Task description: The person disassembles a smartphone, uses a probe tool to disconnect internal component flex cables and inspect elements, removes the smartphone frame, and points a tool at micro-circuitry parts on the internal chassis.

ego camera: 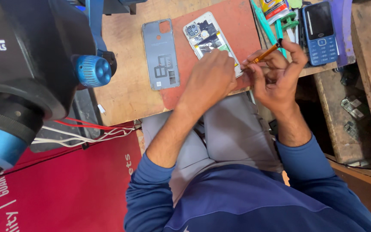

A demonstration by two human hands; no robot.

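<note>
An opened smartphone [206,36] with its insides bare lies on a red mat [237,25] on the wooden bench. My left hand [211,77] rests on the phone's lower half and presses it down. My right hand [275,73] grips a thin orange-handled screwdriver [265,53], its tip pointing at the phone's lower right edge beside my left fingers. The phone's grey back cover [161,53] lies inside-up just left of the phone.
A black and blue microscope head [31,64] fills the upper left, with red and white wires [86,133] under it. A blue keypad phone [320,32], a glue tube and green tools lie at the bench's far right. A red banner [65,189] hangs below.
</note>
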